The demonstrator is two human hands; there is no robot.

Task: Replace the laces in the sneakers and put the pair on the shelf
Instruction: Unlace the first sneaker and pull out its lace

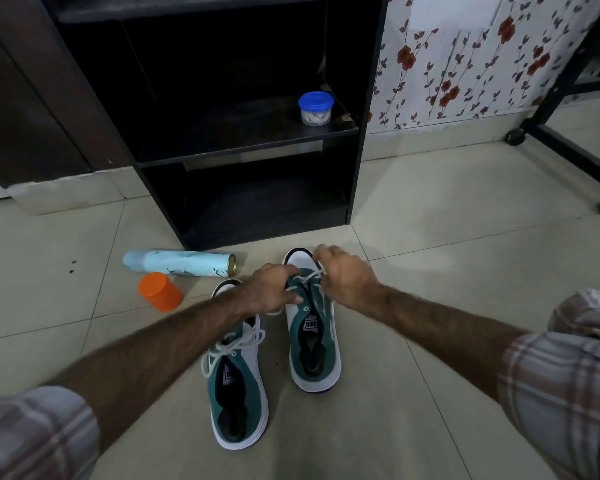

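both hands work the white lace point(313, 274) of the right sneaker point(314, 344) on the floor point(430, 271): left hand point(274, 292) pinches it, right hand point(343, 275) curls around it. left sneaker point(238, 386) just beside, laced; shelf point(243, 147) beyond.

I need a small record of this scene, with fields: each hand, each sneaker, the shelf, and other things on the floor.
left hand: holds the toe end of the right sneaker, fingers curled at its lace
right hand: pinches the white lace near the toe
left sneaker: on the floor, laced and tied
right sneaker: on the floor, laced only at the lowest eyelets
shelf unit: black, holds a blue-lidded tub
floor items: spray can lying on its side, orange-lidded jar
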